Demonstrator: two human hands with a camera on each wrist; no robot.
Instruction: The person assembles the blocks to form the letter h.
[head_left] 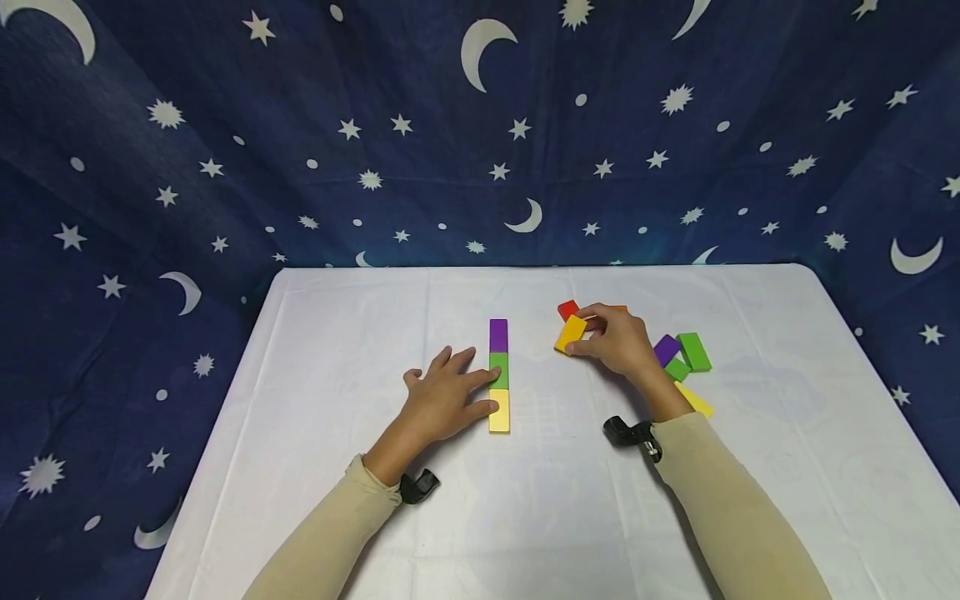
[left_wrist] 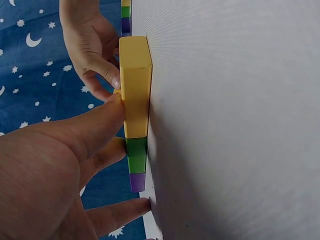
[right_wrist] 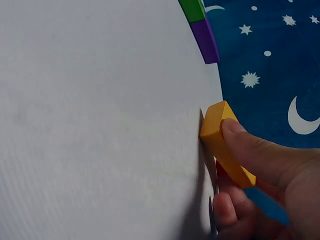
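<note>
A purple block point(head_left: 498, 335), a green block point(head_left: 502, 362) and a pale yellow block point(head_left: 499, 422) lie end to end in a straight row on the white table. My left hand point(head_left: 442, 398) is spread beside the row; its thumb rests on the yellow block point(left_wrist: 136, 100) and its index finger on the green one. To the right, my right hand point(head_left: 618, 343) pinches a darker yellow block point(head_left: 572, 330) between thumb and fingers. In the right wrist view this yellow block point(right_wrist: 222, 142) is tilted, close to the tabletop.
Beyond the right hand lie a red block point(head_left: 567, 309) and a partly hidden orange block point(head_left: 619, 308). By the right forearm are a purple block point(head_left: 666, 348), two green blocks point(head_left: 694, 352) and a yellow block point(head_left: 696, 401). A dark star-patterned cloth point(head_left: 420, 200) hangs behind the table.
</note>
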